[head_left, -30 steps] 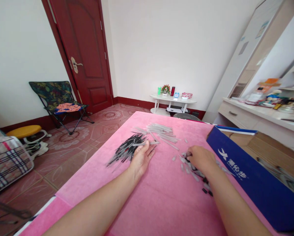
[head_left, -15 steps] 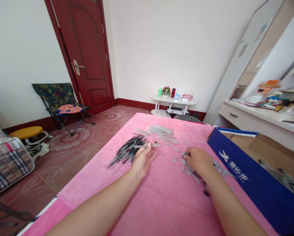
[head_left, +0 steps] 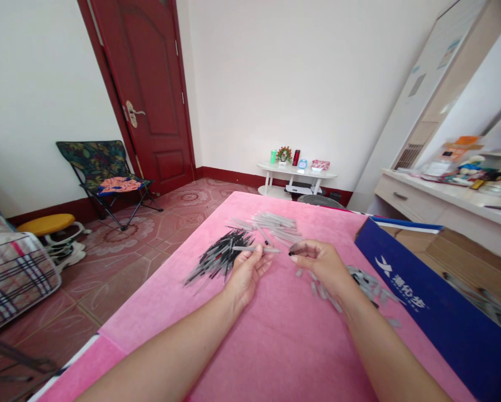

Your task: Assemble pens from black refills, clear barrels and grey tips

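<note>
Between the thumb and fingers of my left hand point(head_left: 247, 271) lies a grey pen barrel point(head_left: 271, 250), its tip pointing right. My right hand point(head_left: 319, 265) pinches a small black pen part point(head_left: 292, 253) just right of that tip, apart from it. Left of my left hand is a heap of thin black refills point(head_left: 219, 254). Pale translucent pen barrels point(head_left: 275, 222) lie in a loose pile behind both hands. Small grey pen caps point(head_left: 365, 285) are scattered under and to the right of my right hand.
A pink cloth point(head_left: 259, 346) covers the table. Along its right side stands an open blue cardboard box point(head_left: 426, 296) with pens inside. Beyond are a small white side table point(head_left: 271, 167), a folding chair point(head_left: 104, 167) and a white dresser point(head_left: 422, 195).
My right hand has come up and left from the scattered caps toward the barrel, with a small black part in its fingertips. My left hand has stayed almost in place.
</note>
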`<state>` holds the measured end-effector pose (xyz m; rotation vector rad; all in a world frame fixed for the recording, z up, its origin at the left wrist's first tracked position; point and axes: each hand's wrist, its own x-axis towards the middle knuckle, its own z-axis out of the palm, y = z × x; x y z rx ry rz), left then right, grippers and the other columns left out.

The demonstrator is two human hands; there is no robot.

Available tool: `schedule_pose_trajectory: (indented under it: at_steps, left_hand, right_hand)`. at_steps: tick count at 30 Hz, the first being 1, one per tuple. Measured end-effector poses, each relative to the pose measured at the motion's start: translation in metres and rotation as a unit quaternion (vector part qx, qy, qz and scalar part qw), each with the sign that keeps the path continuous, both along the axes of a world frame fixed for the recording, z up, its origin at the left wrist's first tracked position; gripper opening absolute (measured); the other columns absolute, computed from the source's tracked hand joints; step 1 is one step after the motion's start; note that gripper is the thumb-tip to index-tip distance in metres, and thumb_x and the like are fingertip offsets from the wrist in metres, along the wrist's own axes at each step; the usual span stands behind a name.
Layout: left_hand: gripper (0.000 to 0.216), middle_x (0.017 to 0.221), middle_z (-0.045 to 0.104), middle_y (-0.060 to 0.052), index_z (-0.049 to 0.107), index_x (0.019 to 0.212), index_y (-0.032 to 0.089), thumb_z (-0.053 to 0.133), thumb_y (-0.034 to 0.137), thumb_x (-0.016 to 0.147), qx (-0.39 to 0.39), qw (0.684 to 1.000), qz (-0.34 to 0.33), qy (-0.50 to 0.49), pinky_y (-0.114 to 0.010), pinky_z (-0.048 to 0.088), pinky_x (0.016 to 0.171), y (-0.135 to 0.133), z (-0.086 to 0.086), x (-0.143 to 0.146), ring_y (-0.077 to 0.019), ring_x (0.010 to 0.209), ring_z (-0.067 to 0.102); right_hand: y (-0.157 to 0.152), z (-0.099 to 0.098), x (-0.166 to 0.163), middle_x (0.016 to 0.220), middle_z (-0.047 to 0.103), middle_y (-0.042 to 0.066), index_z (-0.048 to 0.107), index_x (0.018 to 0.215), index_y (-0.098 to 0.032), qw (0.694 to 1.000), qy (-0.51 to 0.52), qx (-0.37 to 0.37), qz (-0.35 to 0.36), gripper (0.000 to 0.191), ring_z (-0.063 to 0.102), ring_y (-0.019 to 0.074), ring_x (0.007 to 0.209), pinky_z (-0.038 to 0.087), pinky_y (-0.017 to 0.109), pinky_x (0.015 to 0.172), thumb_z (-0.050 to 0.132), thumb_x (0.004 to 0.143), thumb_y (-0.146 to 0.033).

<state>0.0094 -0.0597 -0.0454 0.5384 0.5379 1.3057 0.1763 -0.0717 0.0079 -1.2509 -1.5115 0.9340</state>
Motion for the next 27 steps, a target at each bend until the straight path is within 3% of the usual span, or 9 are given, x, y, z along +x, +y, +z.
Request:
schedule_pose_trajectory:
  at_steps: [15,22,27]
  left_hand:
    - [0.027,0.083,0.066,-0.005,0.06,0.083,0.016,0.07,0.03,0.063,0.019,0.999,0.005,0.042,-0.026,0.047,0.071,-0.0052,0.0026,0.0017,-0.0139,0.071,0.063]
    - [0.027,0.075,0.065,-0.004,0.061,0.083,0.014,0.07,0.03,0.063,0.036,0.997,0.02,0.069,-0.023,0.047,0.063,-0.006,0.002,0.0034,-0.0123,0.066,0.061]
    - [0.027,0.075,0.065,-0.004,0.061,0.081,0.014,0.07,0.03,0.062,0.047,0.996,0.028,0.073,-0.023,0.046,0.063,-0.0059,0.0011,0.0037,-0.0122,0.065,0.061]
  right_hand:
    - [-0.0004,0.0004,-0.0074,0.067,0.061,0.003,0.061,0.073,-0.013,0.998,-0.051,0.019,0.011,0.015,0.054,0.0118,0.059,0.044,0.022,0.052,0.06,0.06,-0.021]
    - [0.0017,-0.0019,-0.0073,0.07,0.063,0.004,0.06,0.074,-0.013,0.996,-0.078,0.045,-0.001,0.017,0.057,0.0138,0.064,0.045,0.025,0.061,0.061,0.058,-0.02]
    - [0.0014,-0.0015,-0.0085,0.065,0.063,0.003,0.06,0.07,-0.013,0.995,-0.089,0.035,-0.002,0.014,0.056,0.0131,0.059,0.043,0.024,0.056,0.06,0.058,-0.02]
